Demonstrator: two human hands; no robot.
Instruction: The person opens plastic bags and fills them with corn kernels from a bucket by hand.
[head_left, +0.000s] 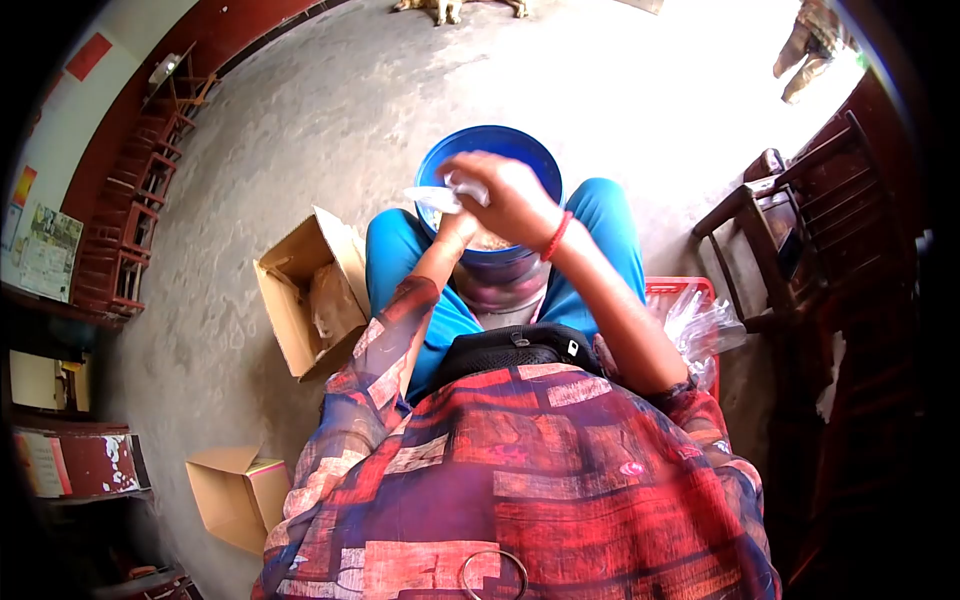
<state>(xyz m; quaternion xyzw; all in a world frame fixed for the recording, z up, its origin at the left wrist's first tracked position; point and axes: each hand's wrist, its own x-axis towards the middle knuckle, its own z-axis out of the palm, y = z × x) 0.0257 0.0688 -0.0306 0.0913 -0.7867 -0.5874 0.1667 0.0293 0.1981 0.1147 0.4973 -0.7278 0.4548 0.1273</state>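
A blue bucket [435, 165] stands between my knees, with pale, crumbly-looking contents low inside it. Over its opening, my right hand [508, 197], a red bracelet at its wrist, is closed on a small translucent plastic bag [430, 197]. Just below and to the left, my left hand [458, 228] is closed at the lower edge of the same bag. Part of the bag hides between the hands, and some of my left fingers are covered by the right hand. The right fingers are slightly blurred.
An open cardboard box [290, 335] sits left of my knee, a smaller box [235, 500] further back. On my right, clear plastic bags [700, 325] lie on a red crate [680, 287] near a dark wooden chair [750, 225]. A dog [445, 10] lies far ahead.
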